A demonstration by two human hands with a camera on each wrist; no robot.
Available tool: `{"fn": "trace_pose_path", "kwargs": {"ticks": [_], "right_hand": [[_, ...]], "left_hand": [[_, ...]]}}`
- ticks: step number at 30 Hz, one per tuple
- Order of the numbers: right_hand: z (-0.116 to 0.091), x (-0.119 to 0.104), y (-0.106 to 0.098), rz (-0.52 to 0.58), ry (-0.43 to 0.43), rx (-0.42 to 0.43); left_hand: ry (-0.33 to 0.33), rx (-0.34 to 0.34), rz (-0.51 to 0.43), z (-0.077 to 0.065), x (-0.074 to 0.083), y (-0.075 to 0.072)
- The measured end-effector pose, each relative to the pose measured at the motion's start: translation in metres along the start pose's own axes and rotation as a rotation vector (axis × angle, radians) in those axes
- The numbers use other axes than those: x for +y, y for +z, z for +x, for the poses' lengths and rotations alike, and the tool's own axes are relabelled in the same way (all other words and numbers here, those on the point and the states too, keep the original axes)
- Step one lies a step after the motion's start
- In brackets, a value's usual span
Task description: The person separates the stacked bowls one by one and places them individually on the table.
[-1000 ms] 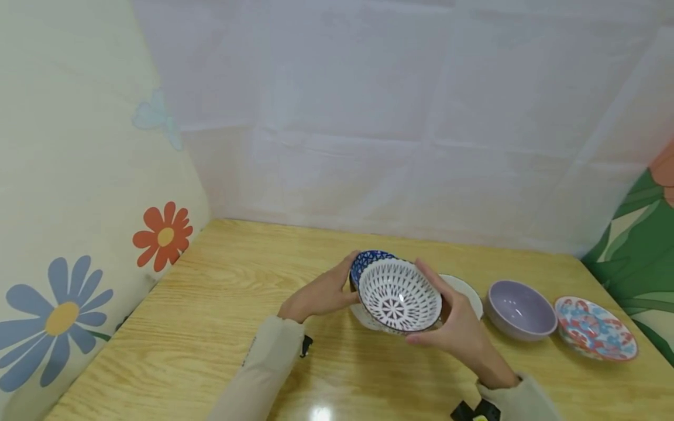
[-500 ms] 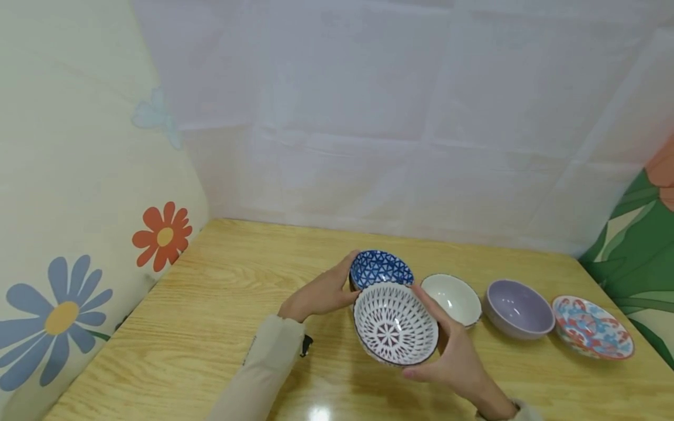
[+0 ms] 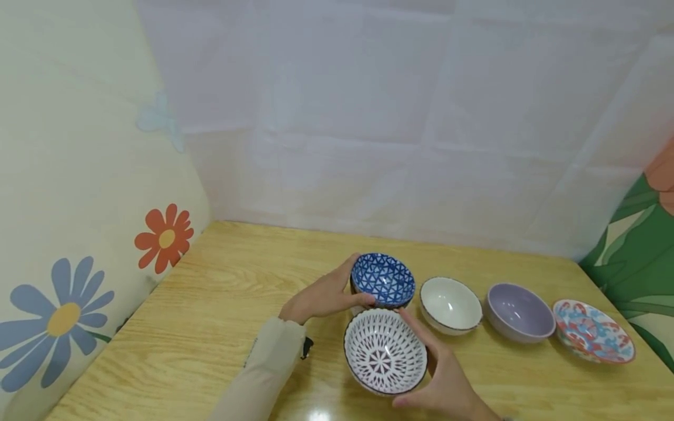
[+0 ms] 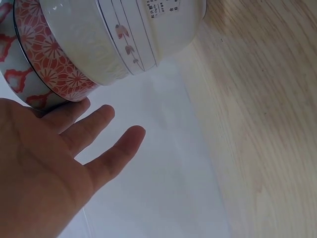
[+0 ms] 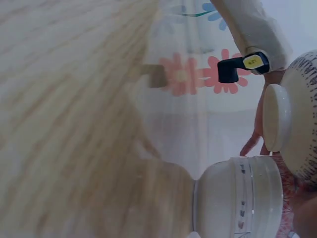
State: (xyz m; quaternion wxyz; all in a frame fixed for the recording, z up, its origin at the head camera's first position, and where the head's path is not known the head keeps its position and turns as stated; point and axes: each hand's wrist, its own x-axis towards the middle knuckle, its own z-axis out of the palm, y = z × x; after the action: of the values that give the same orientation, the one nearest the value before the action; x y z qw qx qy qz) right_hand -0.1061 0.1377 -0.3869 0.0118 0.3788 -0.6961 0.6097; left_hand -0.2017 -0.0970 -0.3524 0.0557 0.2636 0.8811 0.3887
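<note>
Above a wood-grain table (image 3: 226,292), a person's right hand (image 3: 444,380) grips a patterned bowl (image 3: 386,351) by its side, holding it raised, its foot (image 5: 275,119) clear of the surface, on the person's side of a stack (image 4: 129,44) of bowls. The left hand (image 3: 326,296) clasps the blue bowl (image 3: 382,278) atop that stack, thumb at the rim. To the right, a white bowl (image 3: 450,304), a purple bowl (image 3: 518,310) and a floral dish (image 3: 595,330) sit in a row.

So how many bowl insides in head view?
5: blue bowl in left hand, maroon-patterned bowl in right hand, then rightward white bowl, purple bowl, red-blue bowl. Stack beneath blue bowl hides more.
</note>
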Motion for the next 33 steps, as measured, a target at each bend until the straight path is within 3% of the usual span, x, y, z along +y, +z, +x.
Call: {"fn": "trace_pose_path", "kwargs": {"ticks": [10,17,22,27,31,33], "right_hand": [[-0.008,0.01,0.005,0.024,0.16,-0.107],[-0.01,0.008,0.009,-0.018,0.33,-0.17],[-0.012,0.011,0.009,-0.028,0.351,-0.198],[-0.011,0.011,0.011,-0.045,0.432,-0.231],[-0.011,0.013,0.012,-0.011,0.497,-0.245],[-0.011,0.014,0.012,0.025,0.479,-0.25]], "left_hand": [[-0.025,-0.011,0.024,-0.001,-0.001,0.0],[-0.023,-0.009,0.028,-0.001,-0.002,0.0],[-0.039,-0.018,0.026,0.0,-0.001,0.0],[-0.061,-0.025,0.037,-0.001,0.0,-0.001],[-0.069,-0.029,0.048,-0.001,0.0,-0.001],[-0.07,-0.03,0.044,-0.001,0.0,-0.002]]}}
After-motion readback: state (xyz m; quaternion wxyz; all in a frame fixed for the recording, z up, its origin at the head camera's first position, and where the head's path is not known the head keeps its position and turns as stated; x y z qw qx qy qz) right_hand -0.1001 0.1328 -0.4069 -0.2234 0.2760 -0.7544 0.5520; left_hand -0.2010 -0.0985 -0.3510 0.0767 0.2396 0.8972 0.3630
